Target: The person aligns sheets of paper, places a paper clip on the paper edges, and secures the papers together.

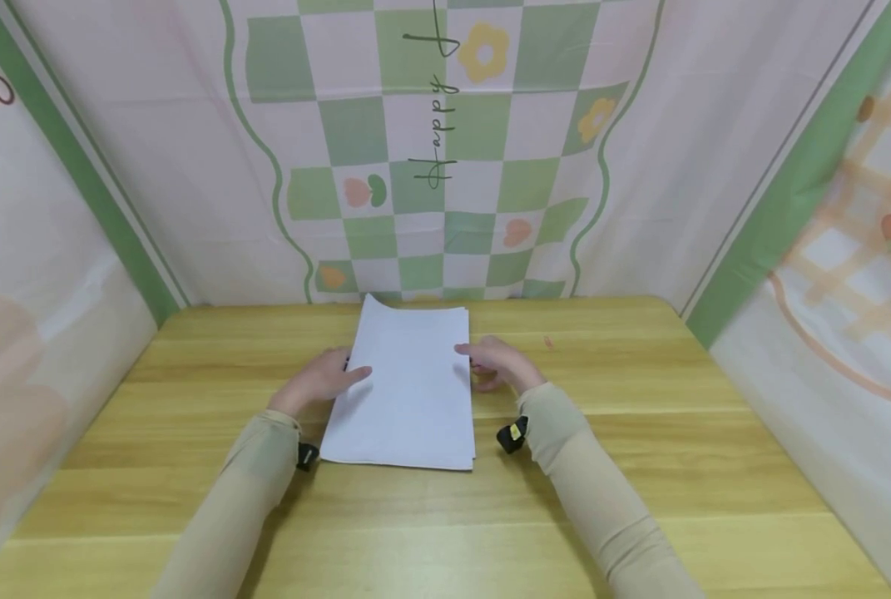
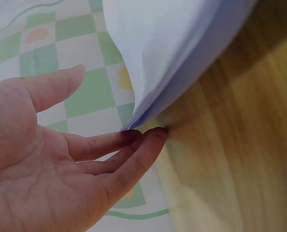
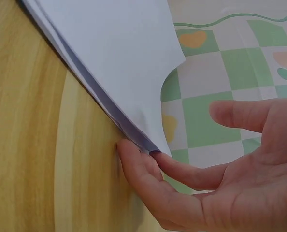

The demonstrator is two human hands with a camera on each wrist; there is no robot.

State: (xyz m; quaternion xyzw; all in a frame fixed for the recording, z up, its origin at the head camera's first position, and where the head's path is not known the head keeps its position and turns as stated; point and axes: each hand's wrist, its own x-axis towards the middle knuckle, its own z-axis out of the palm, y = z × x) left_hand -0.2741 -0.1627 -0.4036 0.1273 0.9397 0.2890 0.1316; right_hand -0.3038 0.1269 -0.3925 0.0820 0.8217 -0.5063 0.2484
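Observation:
A thin stack of white paper sheets [image 1: 408,391] lies on the wooden table, its far left corner curling upward. At the stack's left edge, my left hand [image 1: 319,381] touches the paper with its fingertips. In the left wrist view, the thumb of that hand [image 2: 61,150] stands raised, apart from the sheets. My right hand [image 1: 499,363] is at the opposite edge. Seen from the right wrist, its fingers [image 3: 143,174] meet the sheets' edge, where the layers part slightly, while the thumb is held away from the paper. Parts of the fingertips are hidden by the paper.
The wooden table [image 1: 430,541] extends around the stack on all sides. Behind its far edge hangs a green-and-white checked curtain [image 1: 415,200], with printed fabric at both sides. A small reddish mark [image 1: 548,342] shows on the tabletop right of the right hand.

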